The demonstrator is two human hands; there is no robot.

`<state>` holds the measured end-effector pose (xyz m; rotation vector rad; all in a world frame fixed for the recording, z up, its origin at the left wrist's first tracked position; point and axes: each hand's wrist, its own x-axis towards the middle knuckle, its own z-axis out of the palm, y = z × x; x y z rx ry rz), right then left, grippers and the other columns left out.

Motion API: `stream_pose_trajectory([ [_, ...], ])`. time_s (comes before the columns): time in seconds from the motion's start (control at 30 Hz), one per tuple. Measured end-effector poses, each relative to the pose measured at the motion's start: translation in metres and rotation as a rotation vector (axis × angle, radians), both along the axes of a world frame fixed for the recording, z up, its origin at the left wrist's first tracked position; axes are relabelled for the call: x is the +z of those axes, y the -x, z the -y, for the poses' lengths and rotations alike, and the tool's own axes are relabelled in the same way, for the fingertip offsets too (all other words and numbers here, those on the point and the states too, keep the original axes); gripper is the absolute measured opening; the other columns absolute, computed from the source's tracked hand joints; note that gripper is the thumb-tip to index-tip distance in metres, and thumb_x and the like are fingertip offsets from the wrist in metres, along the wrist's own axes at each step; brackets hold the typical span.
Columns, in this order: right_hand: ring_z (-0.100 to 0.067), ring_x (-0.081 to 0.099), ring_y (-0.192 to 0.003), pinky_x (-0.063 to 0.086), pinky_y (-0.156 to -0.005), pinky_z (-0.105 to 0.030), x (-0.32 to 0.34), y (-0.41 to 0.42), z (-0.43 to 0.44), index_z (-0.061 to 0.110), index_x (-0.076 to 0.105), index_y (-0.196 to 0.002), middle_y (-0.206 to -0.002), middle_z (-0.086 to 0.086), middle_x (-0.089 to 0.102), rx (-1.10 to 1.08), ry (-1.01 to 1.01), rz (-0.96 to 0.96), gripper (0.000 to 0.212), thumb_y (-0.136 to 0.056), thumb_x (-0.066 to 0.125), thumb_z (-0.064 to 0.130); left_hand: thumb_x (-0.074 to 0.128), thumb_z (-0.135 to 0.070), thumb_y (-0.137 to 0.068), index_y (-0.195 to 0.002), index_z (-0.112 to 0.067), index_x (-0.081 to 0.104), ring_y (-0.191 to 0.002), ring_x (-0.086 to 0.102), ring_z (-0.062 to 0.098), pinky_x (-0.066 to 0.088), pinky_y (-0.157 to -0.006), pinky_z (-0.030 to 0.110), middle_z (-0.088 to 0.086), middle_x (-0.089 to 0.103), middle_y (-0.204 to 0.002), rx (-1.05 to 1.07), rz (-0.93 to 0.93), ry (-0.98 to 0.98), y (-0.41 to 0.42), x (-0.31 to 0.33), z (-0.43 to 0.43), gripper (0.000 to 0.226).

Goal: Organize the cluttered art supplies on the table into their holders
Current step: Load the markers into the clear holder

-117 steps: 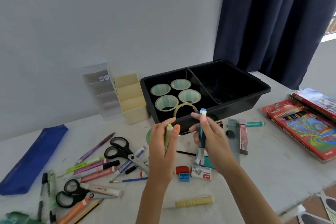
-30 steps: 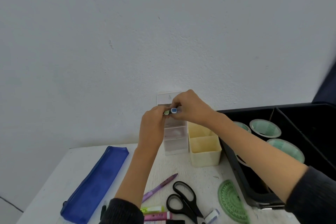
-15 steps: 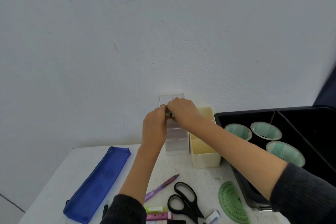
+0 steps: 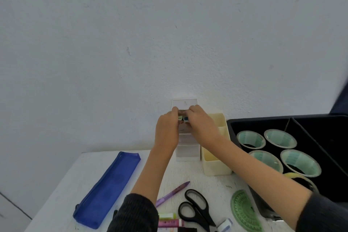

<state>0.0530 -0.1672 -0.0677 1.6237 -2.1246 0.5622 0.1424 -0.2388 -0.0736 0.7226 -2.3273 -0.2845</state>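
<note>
Both hands meet over the top compartment of the clear stepped holder [image 4: 187,149] against the wall. My left hand [image 4: 167,130] pinches a pale green marker [image 4: 180,118], only its cap end showing. My right hand [image 4: 200,126] pinches a blue marker [image 4: 186,118], its cap end just beside the green one. Both markers point down into the holder; their lower parts are hidden by my fingers. A cream stepped holder [image 4: 216,164] stands right of the clear one.
A black bin [image 4: 237,124] with several tape rolls [image 4: 250,139] sits at right. On the white table [image 4: 190,173] lie a blue pencil case [image 4: 109,190], a purple pen [image 4: 172,193], black scissors [image 4: 195,209], a green protractor [image 4: 243,211] and highlighters [image 4: 166,215] near the front.
Since 3.9 s ago both hands carried the markers from the table's middle to the clear holder. In the last second the markers sank lower into its top compartment.
</note>
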Motion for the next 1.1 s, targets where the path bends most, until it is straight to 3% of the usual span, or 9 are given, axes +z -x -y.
stream_pose_trajectory([
  [0.1,-0.026,0.052,-0.092,0.045,-0.065,-0.027,-0.017,0.017,-0.016,0.007,0.06,-0.115,-0.103,-0.012,0.054,-0.009,0.264,0.137,0.05,-0.068,0.073,-0.006,0.053,-0.008,-0.093,-0.1,-0.004,0.055,-0.077,0.058,0.019,0.044,-0.067,0.024,0.009,0.065,-0.093,-0.042,-0.006,-0.014,-0.002,0.003,0.0,0.008],
  [0.2,-0.02,0.059,-0.086,0.046,-0.069,-0.015,-0.02,0.026,-0.026,0.015,0.04,-0.138,-0.103,-0.006,0.057,0.063,0.219,0.63,0.067,-0.08,0.065,-0.005,0.053,-0.004,-0.092,-0.097,-0.003,0.056,-0.072,0.055,0.018,0.038,-0.063,0.02,0.012,0.065,-0.089,-0.107,-0.019,-0.011,-0.004,0.003,-0.001,0.006],
  [0.3,-0.013,0.064,-0.075,0.051,-0.064,-0.012,-0.027,0.027,-0.022,0.017,0.036,-0.139,-0.09,-0.002,0.066,0.117,0.233,0.751,0.067,-0.082,0.059,-0.01,0.053,-0.003,-0.091,-0.096,-0.003,0.058,-0.074,0.059,0.019,0.039,-0.061,0.016,0.01,0.066,-0.088,-0.129,-0.046,-0.044,-0.005,0.003,0.0,0.007],
  [0.4,-0.025,0.063,-0.072,0.055,-0.066,-0.04,-0.034,0.023,-0.016,0.023,0.03,-0.141,-0.09,-0.013,0.068,0.097,0.234,0.782,0.07,-0.084,0.051,-0.011,0.052,-0.006,-0.092,-0.095,-0.005,0.057,-0.074,0.059,0.018,0.038,-0.06,0.014,0.008,0.066,-0.09,-0.133,-0.028,-0.047,-0.004,0.004,0.002,0.006],
  [0.5,-0.031,0.065,-0.076,0.054,-0.064,-0.049,-0.036,0.02,-0.01,0.025,0.025,-0.144,-0.091,-0.018,0.067,0.038,0.245,0.764,0.071,-0.085,0.048,-0.009,0.049,-0.008,-0.094,-0.094,-0.007,0.053,-0.075,0.056,0.018,0.04,-0.062,0.018,0.009,0.063,-0.092,-0.15,-0.01,-0.075,-0.007,0.003,0.003,0.004],
  [0.57,-0.03,0.065,-0.077,0.054,-0.065,-0.048,-0.037,0.015,-0.011,0.024,0.022,-0.146,-0.092,-0.018,0.066,0.008,0.24,0.757,0.07,-0.088,0.046,-0.007,0.048,-0.009,-0.095,-0.095,-0.008,0.052,-0.082,0.058,0.019,0.042,-0.066,0.016,0.009,0.063,-0.097,-0.168,-0.041,-0.131,-0.01,0.002,0.0,0.004],
  [0.67,-0.019,0.053,-0.06,0.049,-0.059,-0.037,-0.037,0.011,-0.014,0.02,0.017,-0.148,-0.083,-0.016,0.063,-0.028,0.205,0.728,0.068,-0.091,0.045,-0.005,0.051,-0.012,-0.095,-0.093,-0.009,0.054,-0.085,0.059,0.02,0.042,-0.067,0.015,0.007,0.065,-0.097,-0.171,-0.101,-0.144,-0.016,0.002,-0.005,0.005],
  [0.83,-0.017,0.046,-0.059,0.041,-0.055,-0.033,-0.036,0.009,-0.013,0.019,0.015,-0.148,-0.072,-0.013,0.056,-0.065,0.181,0.689,0.072,-0.088,0.044,-0.008,0.051,-0.008,-0.094,-0.099,-0.004,0.056,-0.089,0.061,0.024,0.05,-0.078,0.033,0.01,0.065,-0.098,-0.162,-0.03,-0.145,-0.015,-0.002,-0.004,0.008],
  [1.1,-0.021,0.053,-0.061,0.049,-0.059,-0.038,-0.037,0.013,-0.012,0.019,0.016,-0.148,-0.08,-0.015,0.063,-0.042,0.198,0.708,0.072,-0.088,0.047,-0.007,0.05,-0.006,-0.094,-0.097,-0.013,0.044,-0.079,0.054,0.02,0.044,-0.065,0.026,0.011,0.061,-0.099,-0.128,0.094,-0.058,-0.001,-0.004,0.002,0.009],
])
